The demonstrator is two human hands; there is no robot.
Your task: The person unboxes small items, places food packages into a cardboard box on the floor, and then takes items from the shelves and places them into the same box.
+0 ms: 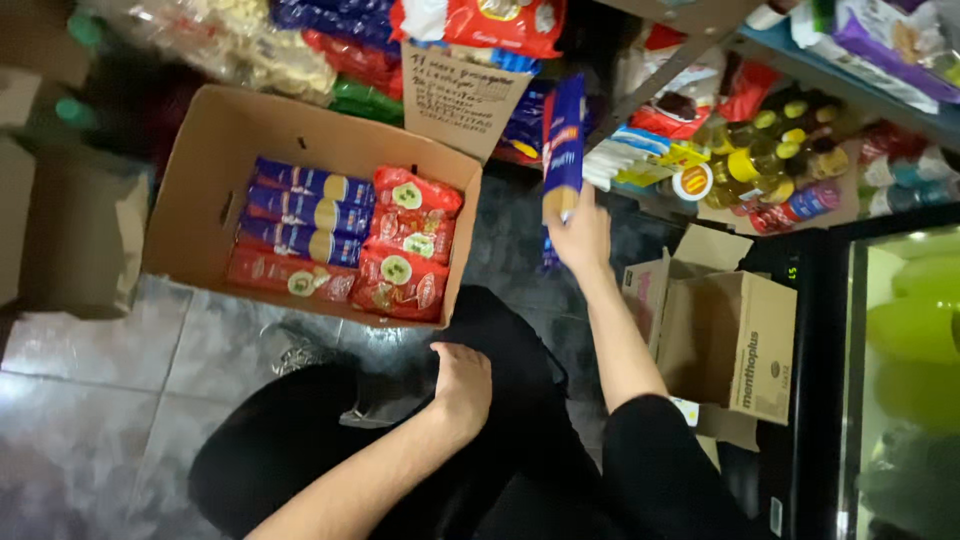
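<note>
Right hand (580,238) is clamping a blue pasta packet (564,145) upright, lifted toward the shelf (850,85), well apart from the cardboard box (215,140). Left hand (462,385) is resting loosely curled, empty, on the knee (500,330), likely bracing the crouch.

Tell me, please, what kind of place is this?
Probably a small grocery shop or its stockroom. A cardboard box on the tiled floor holds packets of pasta, shelves carry oil bottles and snack bags, and the right hand lifts a blue pasta packet.
</note>
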